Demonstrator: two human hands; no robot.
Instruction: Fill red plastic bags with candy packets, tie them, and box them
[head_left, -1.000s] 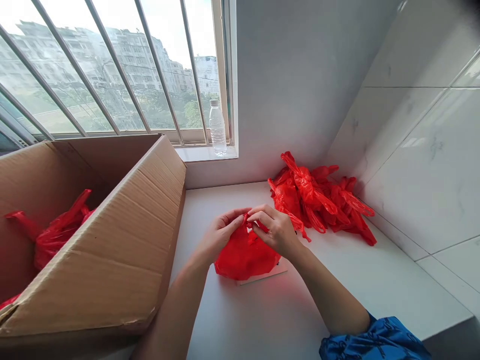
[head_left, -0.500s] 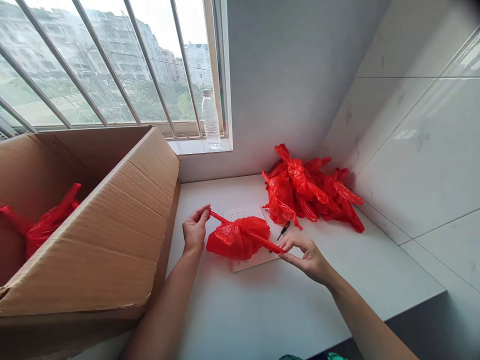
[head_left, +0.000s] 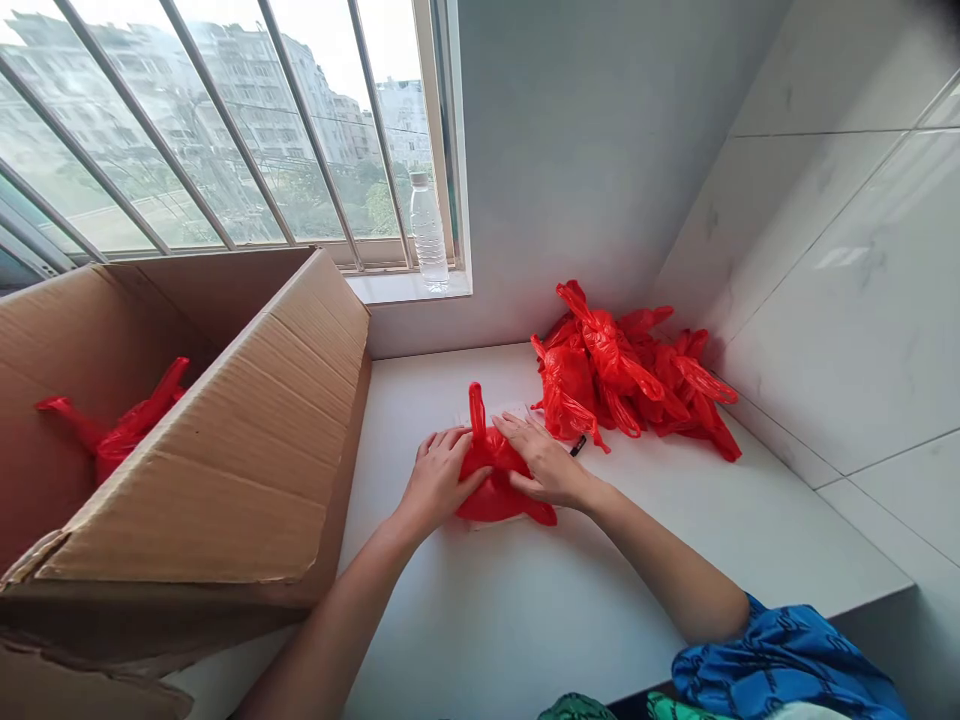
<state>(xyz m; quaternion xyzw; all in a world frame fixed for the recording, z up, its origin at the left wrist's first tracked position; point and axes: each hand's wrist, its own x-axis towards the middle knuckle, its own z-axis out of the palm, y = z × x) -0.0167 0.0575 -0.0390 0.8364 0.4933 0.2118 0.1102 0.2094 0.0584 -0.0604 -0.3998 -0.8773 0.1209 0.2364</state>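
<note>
A tied red plastic bag point(head_left: 495, 496) lies on the white counter, on top of a white paper or notebook point(head_left: 517, 412) that is mostly covered. One handle loop of the bag stands upright at its far side. My left hand point(head_left: 439, 472) rests on the bag's left side, its thumb reaching over the top. From the right, my right hand point(head_left: 546, 464) lies on the bag with fingers stretched out and thumb apart. Neither hand's fingers are closed around it. Just right of my right hand, a black pen point(head_left: 578, 446) is partly hidden.
Several tied red bags point(head_left: 611, 370) are heaped at the back right by the wall. On the left stands a large open cardboard box point(head_left: 225, 440) with red plastic bags point(head_left: 139, 425) inside. A clear bottle point(head_left: 429, 235) is on the sill of the barred window.
Both hands have let go of the two stretched-out bag handles and moved inward onto the bag. The bag looks more compact, and one handle now points up. The view has shifted slightly.
</note>
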